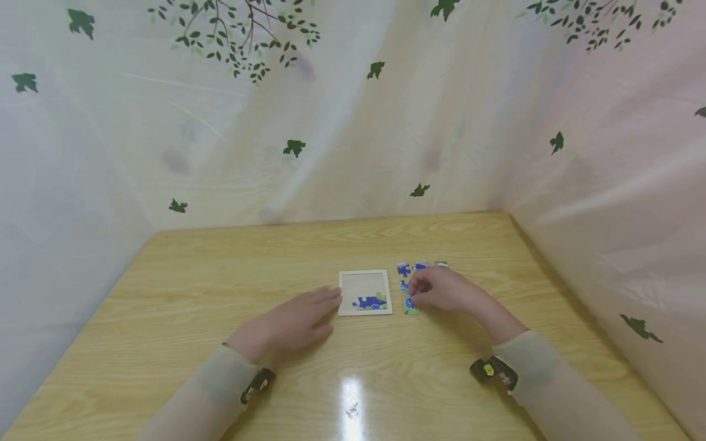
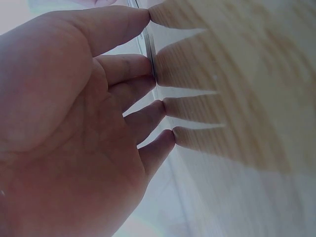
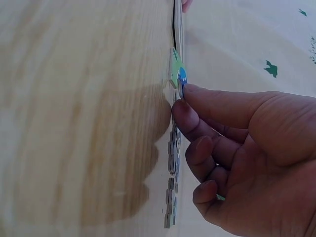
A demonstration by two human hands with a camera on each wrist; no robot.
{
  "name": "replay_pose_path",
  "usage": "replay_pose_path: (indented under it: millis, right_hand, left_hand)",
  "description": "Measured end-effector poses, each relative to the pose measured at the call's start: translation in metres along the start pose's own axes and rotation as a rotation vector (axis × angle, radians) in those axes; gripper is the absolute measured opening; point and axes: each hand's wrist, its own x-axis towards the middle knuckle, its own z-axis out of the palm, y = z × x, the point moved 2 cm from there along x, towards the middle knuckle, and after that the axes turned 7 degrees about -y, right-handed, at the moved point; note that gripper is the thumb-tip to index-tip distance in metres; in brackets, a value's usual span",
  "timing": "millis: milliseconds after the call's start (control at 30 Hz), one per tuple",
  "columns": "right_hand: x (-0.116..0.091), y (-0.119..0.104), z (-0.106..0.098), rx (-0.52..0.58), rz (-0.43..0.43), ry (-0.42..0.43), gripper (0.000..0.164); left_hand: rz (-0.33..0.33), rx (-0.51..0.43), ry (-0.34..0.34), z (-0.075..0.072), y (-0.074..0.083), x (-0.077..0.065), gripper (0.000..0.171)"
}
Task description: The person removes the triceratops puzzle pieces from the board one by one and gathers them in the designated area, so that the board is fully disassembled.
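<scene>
A small white puzzle frame (image 1: 365, 272) lies flat on the wooden table, with blue and green jigsaw pieces (image 1: 371, 302) fitted along its lower right part. My left hand (image 1: 300, 315) lies flat at its left side, fingertips right at the border; in the left wrist view the fingers (image 2: 148, 118) stretch out to the table surface. To the right of the frame, my right hand (image 1: 444, 289) pinches a green and blue jigsaw piece (image 1: 410, 305) between thumb and index finger. The right wrist view shows this piece (image 3: 176, 69) tilted up, its other fingers curled loosely.
More loose jigsaw pieces (image 1: 404, 269) lie at the frame's right, partly hidden under the right hand. The wooden table (image 1: 220, 269) reaches back to a pale curtain (image 1: 331, 122) with leaf prints, which also hangs along both sides. A camera is strapped to each wrist.
</scene>
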Motion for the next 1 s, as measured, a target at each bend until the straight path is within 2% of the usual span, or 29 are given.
replay_pose_path:
  millis: [400, 733, 1000]
  right_hand:
    - [-0.0029, -0.0020, -0.0011, -0.005, 0.056, 0.003, 0.005]
    - [-0.0031, -0.0002, -0.0002, -0.025, 0.060, 0.000, 0.005]
    - [-0.0050, -0.0020, -0.0007, -0.046, 0.068, 0.001, 0.007]
  left_hand:
    - [0.002, -0.002, -0.004, -0.0016, 0.0016, -0.0005, 0.062]
    - [-0.003, -0.001, -0.005, -0.0004, 0.0022, -0.0003, 0.063]
    - [0.022, -0.007, 0.006, 0.0004, 0.0043, -0.0004, 0.062]
